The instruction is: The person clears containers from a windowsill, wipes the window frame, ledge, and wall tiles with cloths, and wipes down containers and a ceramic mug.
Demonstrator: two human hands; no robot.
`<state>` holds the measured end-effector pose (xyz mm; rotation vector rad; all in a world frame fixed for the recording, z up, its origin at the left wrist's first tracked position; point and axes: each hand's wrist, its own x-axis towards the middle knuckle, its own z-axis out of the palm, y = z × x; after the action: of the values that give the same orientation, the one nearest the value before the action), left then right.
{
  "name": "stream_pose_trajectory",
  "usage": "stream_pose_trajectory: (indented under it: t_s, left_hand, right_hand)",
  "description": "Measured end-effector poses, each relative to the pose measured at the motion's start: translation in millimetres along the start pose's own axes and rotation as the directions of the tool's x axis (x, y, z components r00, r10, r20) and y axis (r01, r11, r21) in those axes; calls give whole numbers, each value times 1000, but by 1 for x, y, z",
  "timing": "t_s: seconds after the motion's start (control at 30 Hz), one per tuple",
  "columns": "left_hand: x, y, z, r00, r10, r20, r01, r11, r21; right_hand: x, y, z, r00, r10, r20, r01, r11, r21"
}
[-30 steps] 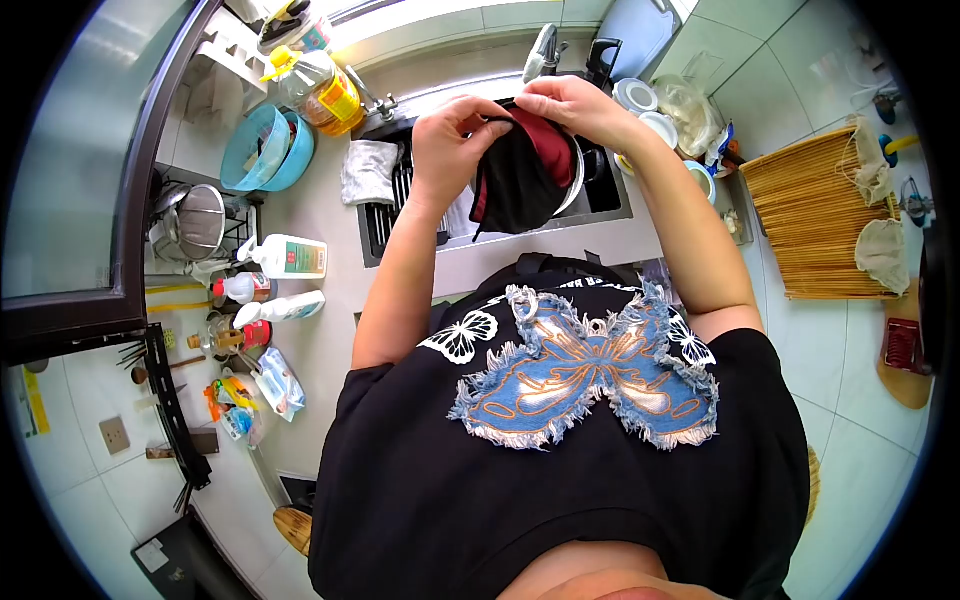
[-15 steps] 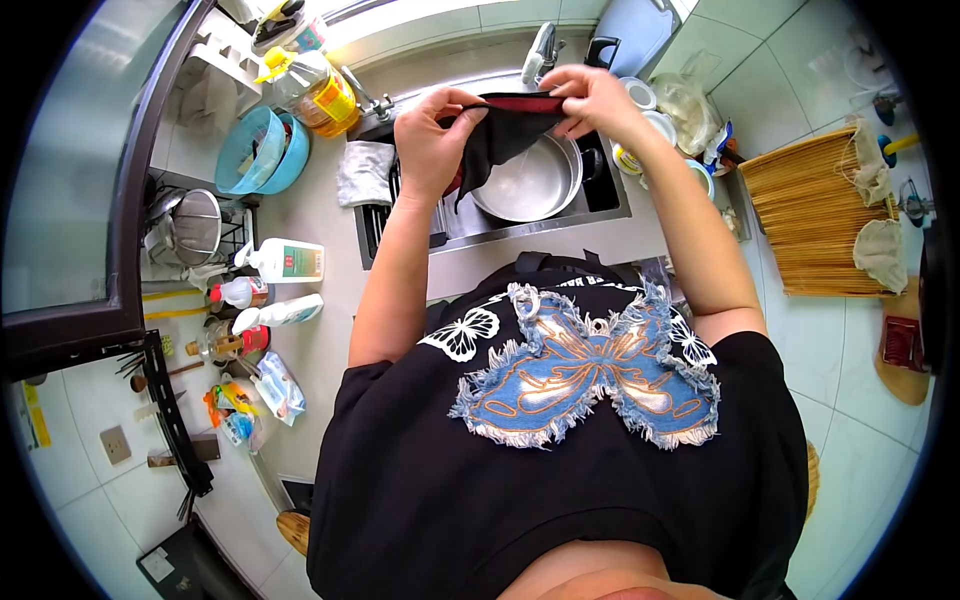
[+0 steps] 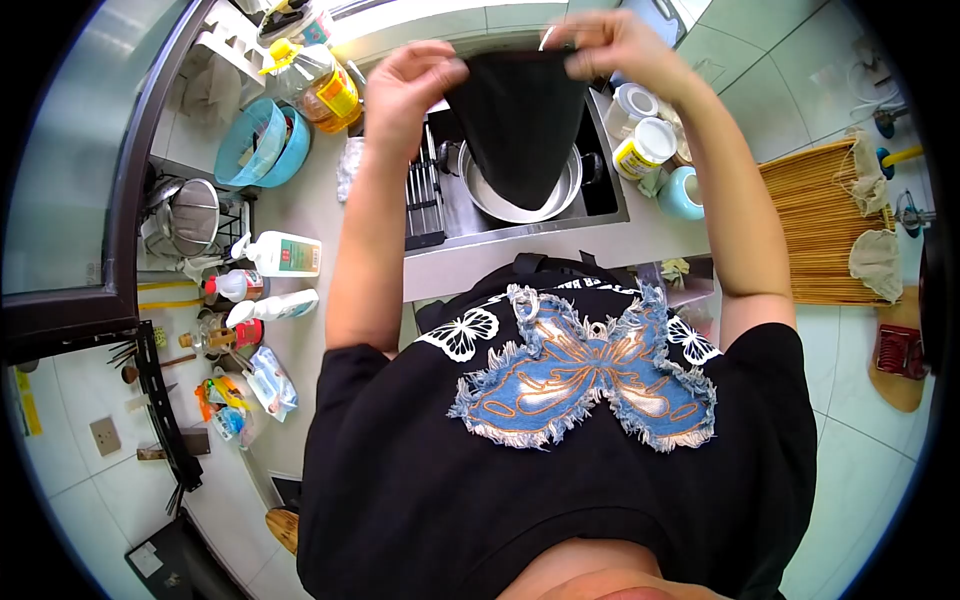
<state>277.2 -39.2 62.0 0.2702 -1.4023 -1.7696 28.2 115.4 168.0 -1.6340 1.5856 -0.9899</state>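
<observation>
A piece of black cloth (image 3: 525, 120) hangs spread out in front of me, its lower end rounded. My left hand (image 3: 403, 92) pinches its upper left corner. At the upper right corner my right hand (image 3: 628, 52) grips it, the fingers slightly blurred. Behind and below the cloth, a silver two-handled pot (image 3: 545, 208) sits in the sink (image 3: 600, 208); the cloth covers much of the pot. Most of the faucet is hidden behind my right hand and the cloth.
A metal rack (image 3: 424, 200) lies across the sink's left side. Jars (image 3: 645, 150) stand right of the sink. To the left are an oil jug (image 3: 325, 95), blue basins (image 3: 250, 150), a pump bottle (image 3: 285, 254) and a strainer (image 3: 195, 215). A bamboo mat (image 3: 820, 235) hangs at right.
Both hands have risen and moved apart. The cloth, folded with a red inside edge showing before, now hangs stretched open and black over the pot.
</observation>
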Motion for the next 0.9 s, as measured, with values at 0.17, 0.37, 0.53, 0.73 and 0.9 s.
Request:
stream_pose_trajectory:
  t_s: [0.17,0.37,0.53,0.73,0.9]
  left_hand:
    - [24,2,-20,883,-436,171,459,879,-126]
    - [-56,-81,-14,829,-525,-195,551,826,119]
    - [-68,-68,-13,877,-479,27,480,874,-76]
    - [-73,-70,-34,891,-451,-53,450,893,-31]
    - [-79,-61,-40,920,-391,-13,387,905,180]
  right_hand:
    - [46,66,2,980,151,-129,-73,877,474]
    - [-9,105,87,899,416,-135,-337,855,393]
    - [-17,113,91,859,512,-23,-455,782,426]
    - [-30,132,125,843,537,34,-453,674,583]
    - [-24,120,120,883,469,-1,-434,819,376]
